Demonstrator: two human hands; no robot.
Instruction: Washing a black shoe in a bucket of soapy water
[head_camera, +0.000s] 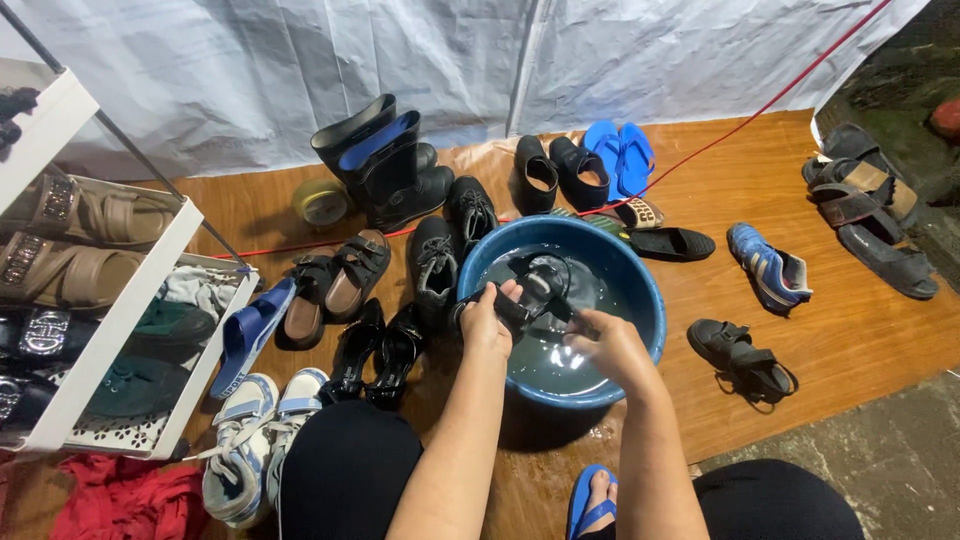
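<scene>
We hold a black sandal (525, 300) over the blue basin (640, 290) of water: our left hand (487, 322) closes around its end, our right hand (612, 345) grips a strap. It looks wet, soft and slippery, so the firmer sole seems safer to hold.

A: The tub (640, 300) is blue. The sandal (530, 300) held over it is black.

B: The flip-flops (620, 155) far back are blue too. The boots (385, 165) are black with blue inside.

A: On the right, one sneaker (768, 265) is blue with white stripes. The floor (860, 330) is brown wood.

B: Near left, the cloth (120, 500) is red.
</scene>
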